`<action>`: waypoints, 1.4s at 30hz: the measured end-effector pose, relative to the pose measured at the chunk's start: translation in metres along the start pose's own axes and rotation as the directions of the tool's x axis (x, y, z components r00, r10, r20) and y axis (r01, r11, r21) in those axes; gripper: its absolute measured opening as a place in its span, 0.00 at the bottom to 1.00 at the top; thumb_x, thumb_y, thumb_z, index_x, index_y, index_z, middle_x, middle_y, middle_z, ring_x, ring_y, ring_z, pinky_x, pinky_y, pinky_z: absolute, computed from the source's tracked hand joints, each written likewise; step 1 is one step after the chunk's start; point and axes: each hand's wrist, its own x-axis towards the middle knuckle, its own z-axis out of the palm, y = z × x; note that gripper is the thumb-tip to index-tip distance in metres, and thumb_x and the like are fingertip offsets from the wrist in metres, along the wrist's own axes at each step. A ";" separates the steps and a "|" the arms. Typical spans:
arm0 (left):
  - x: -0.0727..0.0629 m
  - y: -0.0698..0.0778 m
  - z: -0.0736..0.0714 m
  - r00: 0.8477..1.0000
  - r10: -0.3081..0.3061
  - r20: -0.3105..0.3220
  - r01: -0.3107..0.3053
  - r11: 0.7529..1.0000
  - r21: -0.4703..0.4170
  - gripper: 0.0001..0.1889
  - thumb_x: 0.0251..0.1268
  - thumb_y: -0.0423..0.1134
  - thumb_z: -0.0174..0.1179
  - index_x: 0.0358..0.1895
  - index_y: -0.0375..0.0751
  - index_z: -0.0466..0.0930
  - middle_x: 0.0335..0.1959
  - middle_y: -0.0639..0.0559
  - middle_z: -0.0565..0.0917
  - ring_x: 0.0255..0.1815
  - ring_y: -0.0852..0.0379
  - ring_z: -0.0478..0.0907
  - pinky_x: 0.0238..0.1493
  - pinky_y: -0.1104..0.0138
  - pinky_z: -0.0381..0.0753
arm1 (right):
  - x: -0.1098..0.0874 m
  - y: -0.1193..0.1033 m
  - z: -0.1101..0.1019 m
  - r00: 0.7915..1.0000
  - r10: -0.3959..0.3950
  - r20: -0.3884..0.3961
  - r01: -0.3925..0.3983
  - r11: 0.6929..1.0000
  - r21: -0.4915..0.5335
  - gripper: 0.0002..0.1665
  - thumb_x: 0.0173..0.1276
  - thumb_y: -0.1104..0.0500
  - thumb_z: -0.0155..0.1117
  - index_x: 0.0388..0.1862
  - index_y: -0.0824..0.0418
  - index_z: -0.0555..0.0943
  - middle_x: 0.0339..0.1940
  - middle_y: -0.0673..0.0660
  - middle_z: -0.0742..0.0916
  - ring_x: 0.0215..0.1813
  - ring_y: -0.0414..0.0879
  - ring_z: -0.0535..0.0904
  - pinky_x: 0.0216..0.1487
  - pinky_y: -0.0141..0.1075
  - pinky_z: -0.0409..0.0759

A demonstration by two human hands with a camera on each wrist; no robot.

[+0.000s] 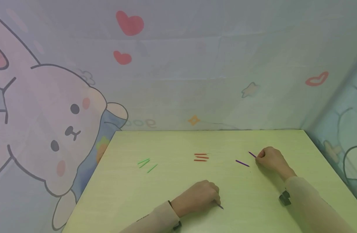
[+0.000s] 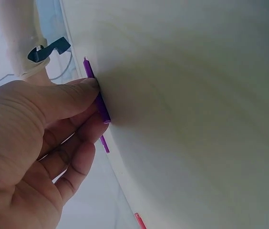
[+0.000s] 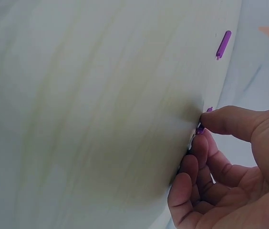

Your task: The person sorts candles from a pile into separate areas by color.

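Observation:
My left hand (image 1: pixel 199 196) is low over the near middle of the table and pinches a slim purple stick with a narrow tip (image 2: pixel 104 109) between thumb and fingertips. Farther right, my right hand (image 1: pixel 273 159) pinches a second purple stick (image 1: pixel 252 154) at its near end, thumb and fingertips down at the tabletop. In the right wrist view the fingers mostly hide this stick. A third purple stick (image 1: pixel 242 163) lies on the table just left of the right hand, slanting, touched by neither hand.
Several thin sticks lie on the pale yellow-green table (image 1: pixel 169 142): three red sticks (image 1: pixel 200 157) side by side in the middle, three green sticks (image 1: pixel 144 163) at the left. A printed cloth (image 1: pixel 178 64) with hearts and a rabbit rises behind the back edge.

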 end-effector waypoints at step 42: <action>0.005 0.000 -0.001 0.998 0.063 -0.015 -0.062 0.997 0.046 0.05 0.71 0.45 0.78 0.35 0.60 0.97 0.25 0.69 0.79 0.28 0.72 0.65 0.43 0.78 0.74 | -0.017 -0.006 -0.004 0.997 0.012 -0.072 -0.010 1.000 0.027 0.14 0.79 0.57 0.69 0.44 0.70 0.87 0.39 0.62 0.90 0.39 0.54 0.83 0.39 0.44 0.82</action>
